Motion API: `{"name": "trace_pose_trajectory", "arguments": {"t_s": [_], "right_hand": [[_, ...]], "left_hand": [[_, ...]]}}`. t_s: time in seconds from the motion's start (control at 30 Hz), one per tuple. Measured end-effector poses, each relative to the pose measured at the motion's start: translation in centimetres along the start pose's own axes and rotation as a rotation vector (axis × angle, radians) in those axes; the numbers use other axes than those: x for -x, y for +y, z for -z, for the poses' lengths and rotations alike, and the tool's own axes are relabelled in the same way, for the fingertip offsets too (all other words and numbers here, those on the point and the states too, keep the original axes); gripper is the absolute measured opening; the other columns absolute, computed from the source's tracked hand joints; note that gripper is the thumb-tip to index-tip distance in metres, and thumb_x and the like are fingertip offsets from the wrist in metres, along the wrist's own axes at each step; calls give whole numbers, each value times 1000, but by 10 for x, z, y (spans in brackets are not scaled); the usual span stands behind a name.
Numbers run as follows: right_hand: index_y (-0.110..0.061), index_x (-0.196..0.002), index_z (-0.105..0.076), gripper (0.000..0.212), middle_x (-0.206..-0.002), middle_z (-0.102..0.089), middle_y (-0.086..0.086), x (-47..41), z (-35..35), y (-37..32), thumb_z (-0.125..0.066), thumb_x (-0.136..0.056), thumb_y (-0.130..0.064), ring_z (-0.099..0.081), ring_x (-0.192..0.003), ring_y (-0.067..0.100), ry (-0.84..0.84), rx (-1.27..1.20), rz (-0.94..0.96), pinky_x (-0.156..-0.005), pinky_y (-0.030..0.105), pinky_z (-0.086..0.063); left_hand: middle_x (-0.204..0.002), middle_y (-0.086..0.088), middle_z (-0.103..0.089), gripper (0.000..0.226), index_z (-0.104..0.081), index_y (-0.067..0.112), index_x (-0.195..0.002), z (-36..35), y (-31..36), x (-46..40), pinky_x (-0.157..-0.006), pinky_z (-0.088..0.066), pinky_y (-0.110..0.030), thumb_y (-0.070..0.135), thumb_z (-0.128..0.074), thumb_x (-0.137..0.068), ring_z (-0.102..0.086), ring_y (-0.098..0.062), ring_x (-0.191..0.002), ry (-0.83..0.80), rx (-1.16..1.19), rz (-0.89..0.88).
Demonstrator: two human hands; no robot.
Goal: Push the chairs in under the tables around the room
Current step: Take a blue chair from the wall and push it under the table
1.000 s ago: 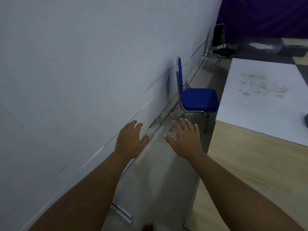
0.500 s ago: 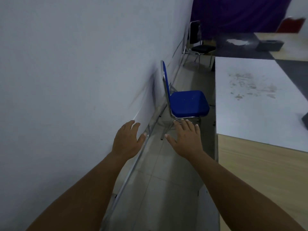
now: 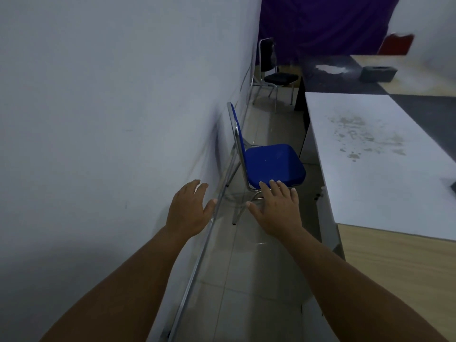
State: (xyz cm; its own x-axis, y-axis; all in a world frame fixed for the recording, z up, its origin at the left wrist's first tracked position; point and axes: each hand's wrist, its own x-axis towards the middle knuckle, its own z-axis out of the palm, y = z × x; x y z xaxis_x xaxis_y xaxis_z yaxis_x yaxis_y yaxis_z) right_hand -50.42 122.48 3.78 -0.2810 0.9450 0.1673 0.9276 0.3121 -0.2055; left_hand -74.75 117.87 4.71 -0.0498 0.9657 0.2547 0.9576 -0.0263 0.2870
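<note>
blue chair (image 3: 272, 166) is sitting by the wall (image 3: 111, 119), apart from the white table (image 3: 385, 169). i am holding my left hand (image 3: 188, 211) and right hand (image 3: 276, 208) out, fingers spread, gripping nothing. pushing crooked, i think it might be banging the table edge.

A pale tiled floor (image 3: 269, 134) runs up the middle of the frame. On it stand a blue chair (image 3: 272, 165) at centre, back to the wall, and a black chair (image 3: 276, 75) further up. At right, the white-topped table (image 3: 370, 183) is stained, with a grey box (image 3: 377, 74) on the far tabletop at upper right.
</note>
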Motion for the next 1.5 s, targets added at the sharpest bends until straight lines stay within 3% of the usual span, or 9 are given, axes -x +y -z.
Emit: {"name": "trace_pose_trajectory", "arguments": {"t_s": [0.57,0.73,1.03,1.23,1.5], "right_hand": [[-25,-154,-15,74,-162,-17,5,-205,-18,45,-23,-95,-68,-6,-150,25,-36,4,-11,-120,53,-2],[-25,-154,-14,74,-162,-16,4,-266,-23,67,-24,-95,-67,-7,-149,25,-61,16,10,-119,55,-5],[-25,-154,-16,73,-161,-20,4,-334,-57,79,-26,-95,-67,-10,-149,24,-112,-34,11,-118,52,-3],[-25,-154,-17,72,-161,-20,4,-387,-87,80,-28,-95,-66,-11,-149,24,-140,-53,0,-119,53,-2],[-25,-153,-18,73,-160,-22,3,-466,-114,63,-29,-94,-67,-14,-148,23,-151,-98,-40,-119,51,-6]], "left_hand": [[-151,-8,-41,67,-45,18,-142,-40,-26,-208,-111,-31,-42,60,-34,-91,-37,-27,-139,-22,-9,46],[-151,-9,-40,61,-45,16,-142,-54,-26,-269,-112,-30,-41,54,-43,-95,-37,-27,-139,-10,-7,59],[-146,-11,-47,66,-50,12,-139,-76,-43,-356,-108,-35,-41,56,-37,-91,-43,-31,-134,-16,5,48],[-140,-13,-52,52,-52,8,-135,-104,-56,-430,-105,-38,-37,42,-51,-96,-49,-30,-128,-29,45,6],[-148,-8,-43,44,-47,13,-140,-135,-71,-532,-111,-34,-38,33,-42,-102,-41,-26,-135,-76,101,-27]]}}
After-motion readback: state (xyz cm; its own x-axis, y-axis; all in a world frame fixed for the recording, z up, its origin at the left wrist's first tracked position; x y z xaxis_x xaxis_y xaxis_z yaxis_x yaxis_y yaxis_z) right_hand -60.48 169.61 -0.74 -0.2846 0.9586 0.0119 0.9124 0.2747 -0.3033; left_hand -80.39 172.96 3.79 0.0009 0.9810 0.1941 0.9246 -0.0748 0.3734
